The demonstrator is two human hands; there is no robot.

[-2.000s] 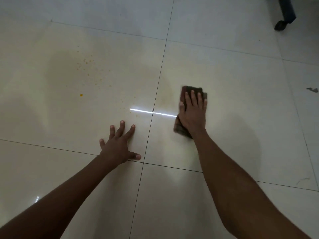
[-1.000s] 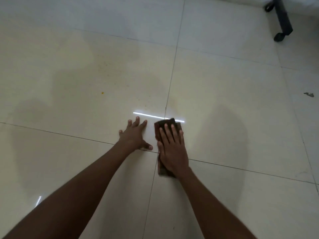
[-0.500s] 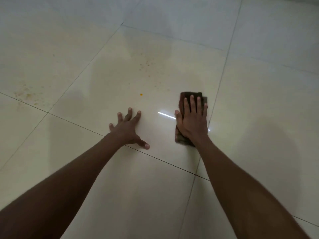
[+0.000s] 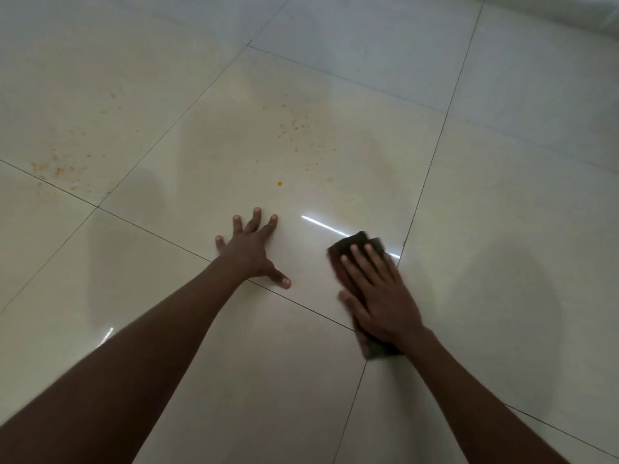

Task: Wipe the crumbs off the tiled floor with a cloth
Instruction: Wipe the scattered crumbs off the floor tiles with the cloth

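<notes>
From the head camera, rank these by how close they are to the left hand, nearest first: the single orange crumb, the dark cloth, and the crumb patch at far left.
From the left hand:
1. Single orange crumb, just ahead of the fingertips.
2. Dark cloth, to the right, under the right hand.
3. Far-left crumb patch, on the neighbouring tile.
</notes>
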